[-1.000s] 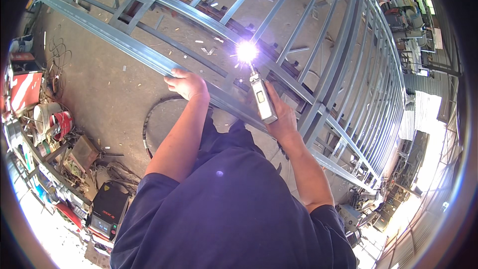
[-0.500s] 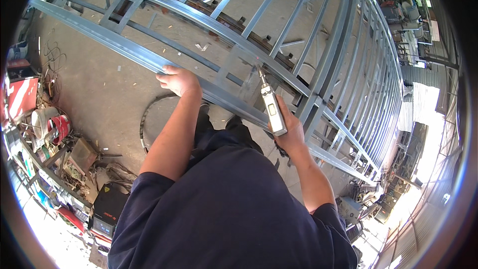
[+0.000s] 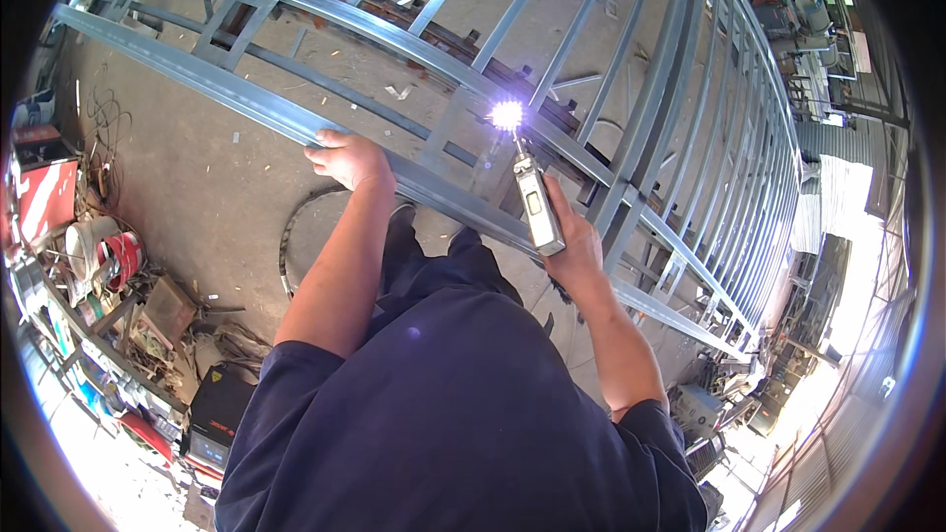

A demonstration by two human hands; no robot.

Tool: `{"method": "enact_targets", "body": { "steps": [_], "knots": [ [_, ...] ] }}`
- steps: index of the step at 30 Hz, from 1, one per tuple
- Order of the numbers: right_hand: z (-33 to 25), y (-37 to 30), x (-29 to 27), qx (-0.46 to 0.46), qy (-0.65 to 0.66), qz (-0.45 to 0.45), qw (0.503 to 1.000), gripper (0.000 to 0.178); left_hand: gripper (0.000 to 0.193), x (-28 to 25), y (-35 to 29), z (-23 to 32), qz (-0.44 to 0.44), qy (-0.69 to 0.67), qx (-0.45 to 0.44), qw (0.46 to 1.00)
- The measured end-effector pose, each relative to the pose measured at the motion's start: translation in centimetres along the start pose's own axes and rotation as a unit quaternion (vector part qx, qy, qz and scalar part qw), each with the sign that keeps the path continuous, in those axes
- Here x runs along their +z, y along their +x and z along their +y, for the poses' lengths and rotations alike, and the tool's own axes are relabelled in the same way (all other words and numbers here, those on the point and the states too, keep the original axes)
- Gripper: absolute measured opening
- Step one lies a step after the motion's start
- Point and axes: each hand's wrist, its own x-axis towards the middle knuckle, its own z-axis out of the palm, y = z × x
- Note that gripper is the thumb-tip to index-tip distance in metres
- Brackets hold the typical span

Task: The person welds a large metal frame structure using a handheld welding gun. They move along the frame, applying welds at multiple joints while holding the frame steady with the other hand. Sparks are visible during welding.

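My right hand (image 3: 574, 248) is wrapped round a silver handheld laser welding gun (image 3: 537, 205), its nozzle pointing away from me. At the nozzle's tip a bright violet-white flash (image 3: 506, 116) burns against the inner rail (image 3: 434, 49) of a galvanized steel frame, hiding the spot where they meet. My left hand (image 3: 353, 160) grips the near steel rail (image 3: 236, 91), fingers over its edge. A flat plate (image 3: 448, 126) bridges the two rails just left of the gun.
Slanting steel bars (image 3: 576, 25) fill the frame beyond. A dark cable (image 3: 286, 246) curves over the floor by my feet. At left stand a red machine (image 3: 44, 192), a bucket (image 3: 87, 241), scrap and a black box (image 3: 219, 409). Corrugated sheets (image 3: 823, 172) stand far right.
A bright flash with sparks has appeared at the gun's tip, where only a small reddish dot showed before. The gun has shifted slightly away from me; my left hand stays on the rail.
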Motion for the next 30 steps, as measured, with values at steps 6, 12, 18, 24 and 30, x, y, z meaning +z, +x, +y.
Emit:
{"method": "enact_targets", "body": {
  "steps": [6,12,18,24,30],
  "knots": [
    [-0.4,0.3,-0.6,0.016,-0.018,-0.021,0.999,0.092,0.07,-0.1,0.2,0.0,-0.003,0.0,-0.006,1.0],
    [0.2,0.2,-0.7,0.013,-0.016,-0.031,0.999,0.101,0.07,-0.5,-0.2,0.6,-0.016,-0.006,-0.014,1.0],
    [0.3,0.2,-1.0,0.013,-0.015,-0.037,0.999,0.103,0.072,-0.4,0.1,0.4,-0.016,0.003,-0.014,1.0],
    [0.4,0.0,-1.1,0.008,-0.014,-0.029,0.999,0.103,0.072,-0.3,0.2,0.1,-0.014,0.007,-0.003,1.0],
    [0.6,-0.1,-1.2,0.013,-0.014,-0.034,0.999,0.099,0.073,-0.2,0.4,0.0,-0.008,0.005,0.0,1.0]
  ]
}}
